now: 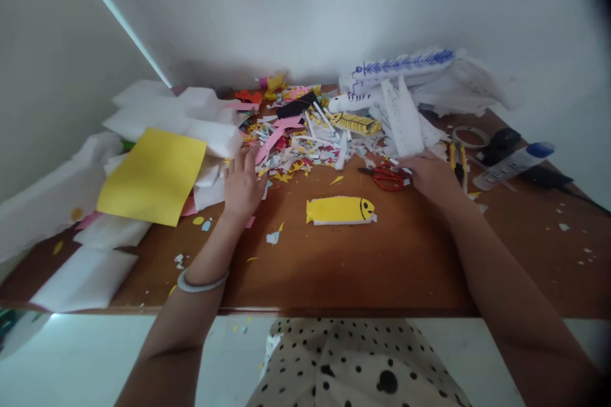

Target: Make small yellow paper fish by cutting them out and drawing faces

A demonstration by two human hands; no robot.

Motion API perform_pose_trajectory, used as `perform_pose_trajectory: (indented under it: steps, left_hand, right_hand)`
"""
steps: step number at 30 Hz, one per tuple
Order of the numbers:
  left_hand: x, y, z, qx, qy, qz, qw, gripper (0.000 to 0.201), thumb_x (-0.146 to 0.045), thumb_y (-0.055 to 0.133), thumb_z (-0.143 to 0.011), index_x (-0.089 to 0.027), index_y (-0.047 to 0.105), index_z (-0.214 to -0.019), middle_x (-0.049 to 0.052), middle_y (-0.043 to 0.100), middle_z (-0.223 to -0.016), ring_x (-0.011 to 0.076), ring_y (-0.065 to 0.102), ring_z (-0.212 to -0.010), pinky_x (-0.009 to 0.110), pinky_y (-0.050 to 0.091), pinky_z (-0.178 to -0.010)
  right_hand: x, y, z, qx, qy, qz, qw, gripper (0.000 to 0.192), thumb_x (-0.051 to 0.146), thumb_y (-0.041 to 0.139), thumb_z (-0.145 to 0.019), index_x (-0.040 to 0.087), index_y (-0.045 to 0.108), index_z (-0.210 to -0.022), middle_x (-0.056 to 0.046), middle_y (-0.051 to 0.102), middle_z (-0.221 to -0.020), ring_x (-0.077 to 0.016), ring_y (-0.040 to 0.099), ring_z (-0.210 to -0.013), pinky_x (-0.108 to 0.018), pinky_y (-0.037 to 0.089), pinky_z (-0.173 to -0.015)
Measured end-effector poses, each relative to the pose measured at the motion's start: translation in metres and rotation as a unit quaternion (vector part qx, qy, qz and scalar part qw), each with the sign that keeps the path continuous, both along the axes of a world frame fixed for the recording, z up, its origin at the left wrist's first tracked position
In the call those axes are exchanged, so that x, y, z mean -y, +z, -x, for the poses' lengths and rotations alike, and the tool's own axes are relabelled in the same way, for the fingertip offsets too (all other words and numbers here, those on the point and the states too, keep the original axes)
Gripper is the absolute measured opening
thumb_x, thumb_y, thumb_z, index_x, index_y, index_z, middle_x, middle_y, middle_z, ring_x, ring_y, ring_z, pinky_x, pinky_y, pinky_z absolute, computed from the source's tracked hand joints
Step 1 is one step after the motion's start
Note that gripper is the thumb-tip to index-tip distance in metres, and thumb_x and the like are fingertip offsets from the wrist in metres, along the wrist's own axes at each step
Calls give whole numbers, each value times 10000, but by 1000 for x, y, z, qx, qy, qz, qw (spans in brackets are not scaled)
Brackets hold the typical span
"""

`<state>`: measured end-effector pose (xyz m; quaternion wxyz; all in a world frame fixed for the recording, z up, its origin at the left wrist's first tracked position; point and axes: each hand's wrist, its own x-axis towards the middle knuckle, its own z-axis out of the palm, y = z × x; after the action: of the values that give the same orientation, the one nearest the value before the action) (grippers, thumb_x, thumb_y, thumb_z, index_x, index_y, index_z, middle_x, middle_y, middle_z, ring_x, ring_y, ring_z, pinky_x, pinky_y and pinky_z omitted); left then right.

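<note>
My left hand (244, 181) lies with its fingers spread at the near left edge of a heap of paper scraps (305, 152), close to a pink paper strip (272, 143). My right hand (432, 178) has its fingers bent at the lower end of a white foam scrap (405, 124), which stands up from the heap; its fingertips are partly hidden. Just left of that hand are red-handled scissors (389, 178). Between my hands and nearer to me lies a yellow fish cutout (341, 210) with a drawn face and a white layer beneath.
White foam sheets (191, 121) and a yellow paper sheet (155, 175) are piled at left. A yellow cutter (458, 162), tape roll (470, 137) and white tube with a blue end (515, 165) lie at right. Foam with blue drawing (405, 65) leans near the wall.
</note>
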<state>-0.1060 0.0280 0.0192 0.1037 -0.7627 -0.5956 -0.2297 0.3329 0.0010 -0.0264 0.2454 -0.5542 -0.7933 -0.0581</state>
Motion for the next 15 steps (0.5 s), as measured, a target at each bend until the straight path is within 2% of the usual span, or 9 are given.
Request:
perform_pose_trajectory:
  steps: [7,15]
  left_hand:
    - [-1,-5,0,-38,2,0,999,538,-301,509,-897,-189,415,-1415,151,524,-1355,350,491,-1217,463,404,-995]
    - [1,-5,-3,-47,-18,3,999,472,-273,498,-899,-200,489,-1365,124,553,-1322,335,509,-1166,461,403,-977]
  right_hand:
    - [-1,2,10,-4,3,-3,1000,384,73,436,-819,206,752,-994,-61,736,-1127,-268,633,-1004,-458,483,-920]
    - [4,11,15,45,-46,-4,998,390,114,420,-884,162,704,-1148,-92,684,-1237,-256,617,-1097,-418,465,-985]
